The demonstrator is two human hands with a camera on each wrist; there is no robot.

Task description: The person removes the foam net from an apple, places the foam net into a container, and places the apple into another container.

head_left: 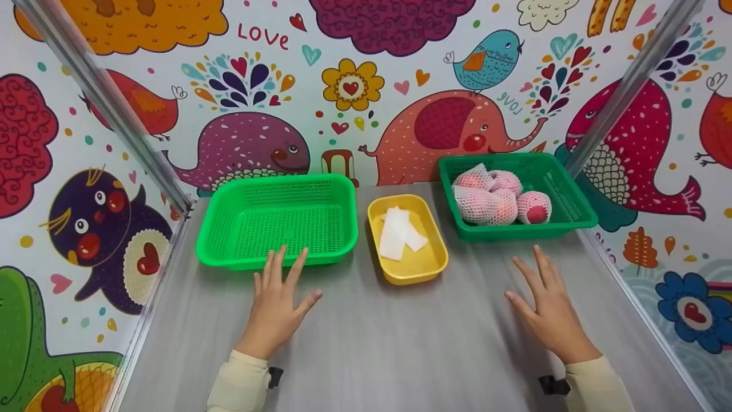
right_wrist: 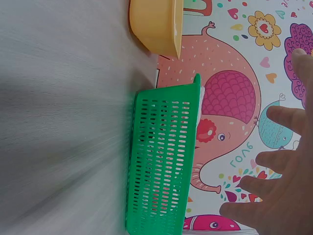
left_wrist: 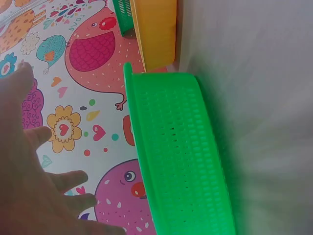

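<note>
My left hand is spread over the table, its fingertips overlapping the front rim of a bright green basket in the head view. Nothing sits inside that basket. On the other side, my right hand has its fingers extended just in front of a darker green basket. Several pinkish-red round fruits in white foam nets lie in it, mostly at its left. Between the baskets stands a yellow tray holding folded white foam nets. Both hands hold nothing.
A grey table carries all three containers. Patterned wall panels with cartoon animals close off the back and sides. Metal posts rise at the left and right back corners.
</note>
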